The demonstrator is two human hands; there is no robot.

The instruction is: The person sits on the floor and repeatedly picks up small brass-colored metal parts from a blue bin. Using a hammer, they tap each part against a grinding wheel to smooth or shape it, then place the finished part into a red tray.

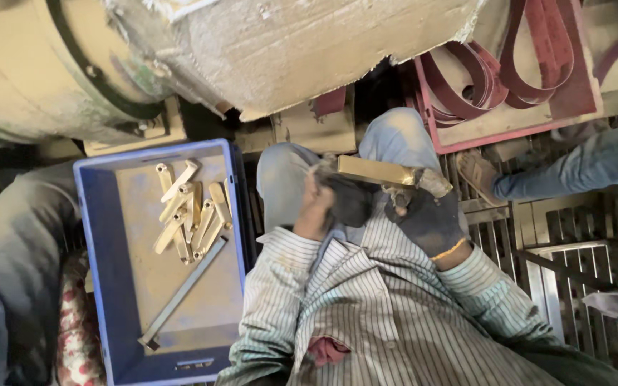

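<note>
A flat brass bar (375, 171) lies across both my hands above my knees. My left hand (323, 204) grips its left end, fingers curled, with a dark cloth or glove bunched at the palm. My right hand (429, 211), in a dirty black glove with a yellow cuff band, holds the right end. I wear a striped shirt and dusty jeans. To my left stands a blue plastic crate (112, 286) with several short brass pieces (189, 211) piled at its far end and one long grey metal strip (184, 292) lying diagonally.
A large dust-coated machine housing (266, 50) overhangs the top of the view. A red tray (538, 118) with looped dark red abrasive belts (509, 71) sits at upper right. Another person's jeans leg (581, 164) reaches in from the right over a metal grate floor (574, 243).
</note>
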